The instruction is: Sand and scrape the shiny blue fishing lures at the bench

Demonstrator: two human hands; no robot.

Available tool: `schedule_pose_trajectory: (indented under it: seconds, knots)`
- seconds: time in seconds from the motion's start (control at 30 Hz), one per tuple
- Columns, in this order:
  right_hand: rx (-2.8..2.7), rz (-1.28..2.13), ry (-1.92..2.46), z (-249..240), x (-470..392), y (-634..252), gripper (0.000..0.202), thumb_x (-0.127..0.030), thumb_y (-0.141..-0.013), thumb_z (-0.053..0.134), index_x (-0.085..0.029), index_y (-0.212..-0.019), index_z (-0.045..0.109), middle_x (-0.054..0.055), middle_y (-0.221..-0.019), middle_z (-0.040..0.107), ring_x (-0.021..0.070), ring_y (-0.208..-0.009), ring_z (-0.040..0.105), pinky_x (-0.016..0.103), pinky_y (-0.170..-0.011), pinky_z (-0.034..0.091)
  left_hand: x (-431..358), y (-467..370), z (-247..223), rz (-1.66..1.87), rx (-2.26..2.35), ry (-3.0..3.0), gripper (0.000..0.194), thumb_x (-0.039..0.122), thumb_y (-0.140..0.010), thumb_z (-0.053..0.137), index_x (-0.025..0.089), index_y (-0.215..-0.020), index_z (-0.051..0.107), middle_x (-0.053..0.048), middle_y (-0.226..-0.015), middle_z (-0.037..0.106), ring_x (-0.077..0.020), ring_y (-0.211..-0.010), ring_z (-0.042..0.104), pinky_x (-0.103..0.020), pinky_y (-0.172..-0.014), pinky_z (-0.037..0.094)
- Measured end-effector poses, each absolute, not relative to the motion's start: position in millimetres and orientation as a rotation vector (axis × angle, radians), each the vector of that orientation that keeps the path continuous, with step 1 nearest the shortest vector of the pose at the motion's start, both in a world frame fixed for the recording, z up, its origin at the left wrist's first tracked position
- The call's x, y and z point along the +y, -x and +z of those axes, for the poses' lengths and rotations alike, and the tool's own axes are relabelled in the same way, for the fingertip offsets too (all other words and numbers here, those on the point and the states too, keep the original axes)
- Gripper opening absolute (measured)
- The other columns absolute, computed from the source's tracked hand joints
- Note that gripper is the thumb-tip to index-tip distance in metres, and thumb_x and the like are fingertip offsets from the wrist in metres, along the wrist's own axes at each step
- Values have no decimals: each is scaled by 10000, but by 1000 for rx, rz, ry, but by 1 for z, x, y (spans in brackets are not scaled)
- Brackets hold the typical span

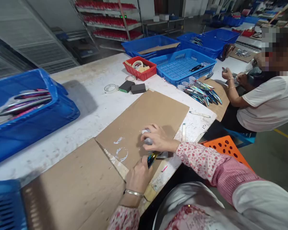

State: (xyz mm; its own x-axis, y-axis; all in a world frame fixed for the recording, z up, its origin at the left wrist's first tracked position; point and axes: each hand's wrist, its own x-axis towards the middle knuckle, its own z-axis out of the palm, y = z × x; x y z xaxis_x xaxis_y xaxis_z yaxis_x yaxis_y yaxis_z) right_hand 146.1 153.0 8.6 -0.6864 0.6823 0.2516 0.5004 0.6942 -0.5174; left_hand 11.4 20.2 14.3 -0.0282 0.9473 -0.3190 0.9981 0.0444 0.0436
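Note:
My left hand (139, 175) is closed around a shiny fishing lure (152, 158), dark blue with a yellow patch, near the table's front edge. Just above it, my right hand (159, 139) curls its fingers over a small whitish-grey rounded object (147, 138), whose kind I cannot make out. Below that wrist lies a dark grey flat piece (162, 155), partly covered. Both hands are over a brown cardboard sheet (156, 108). White ring-shaped smears (122, 154) mark the cardboard left of my hands.
A blue bin (62, 110) with lures stands left. Behind the cardboard are dark blocks (138, 88), a tape roll (110, 88), a red basket (146, 75) and a blue crate (165, 74). Right, a co-worker (271, 102) sits by piled lures (203, 92); an orange stool (224, 148) stands nearer.

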Motion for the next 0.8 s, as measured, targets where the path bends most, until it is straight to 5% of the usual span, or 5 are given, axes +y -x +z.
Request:
schedule_pose_trajectory:
  seconds: [0.47,0.63,0.8]
  knots:
    - [-2312,570,1069,33,156,-136,214,-356,-756,694,-253,-944,687,44,-1198,511,238,-1106,430,375,-954,378,11,-18,22,-133,2192,-2059,298,300,-937,410,161,-1172,530,-97,-902,649,-244,-825,663,-317,-669,487]
    - [-2240,380,1116,48,170,-171,236,-329,-761,677,-233,-976,683,70,-1229,485,264,-1163,392,413,-1002,338,5,-34,26,-24,2325,-2217,448,281,-930,440,127,-1350,417,-143,-1086,583,-271,-937,609,-372,-785,489]
    - [-2247,294,1335,33,164,-183,220,-347,-798,647,-239,-987,673,82,-1258,493,288,-1151,387,449,-978,351,6,-44,29,-145,2136,-2059,456,280,-957,406,159,-1394,356,-101,-1063,596,-201,-846,652,-279,-653,484]
